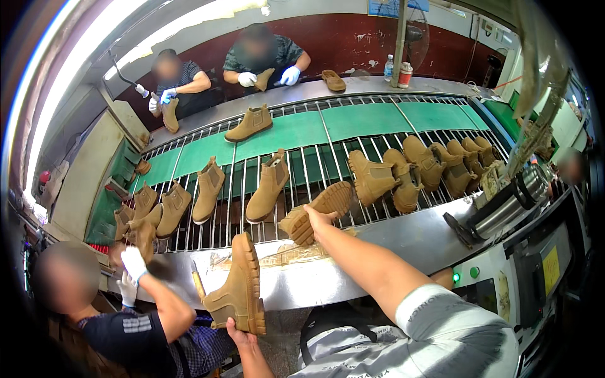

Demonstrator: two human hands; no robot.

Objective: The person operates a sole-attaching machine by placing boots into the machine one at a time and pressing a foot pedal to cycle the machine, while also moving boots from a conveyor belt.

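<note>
My left hand [242, 335], low in the picture, is closed around the heel end of a tan suede ankle boot [234, 286]. That boot stands on end, toe up, with its lugged sole facing right. Farther up, my right hand [322, 222] grips a second tan boot [333, 199] by its middle, at the near edge of the rack. Its treaded sole is turned up toward me, and some of my fingers are hidden against it. Just beyond, a tan boot with an elastic side panel [268, 189] leans on the metal bars.
A barred conveyor rack with a green belt [359, 123] crosses ahead, carrying several boots [435, 164] at right and more at left. A steel ledge [391, 236] runs along its near side. A steel flask [510, 205] lies right. A gloved co-worker [135, 327] sits left; two people work opposite.
</note>
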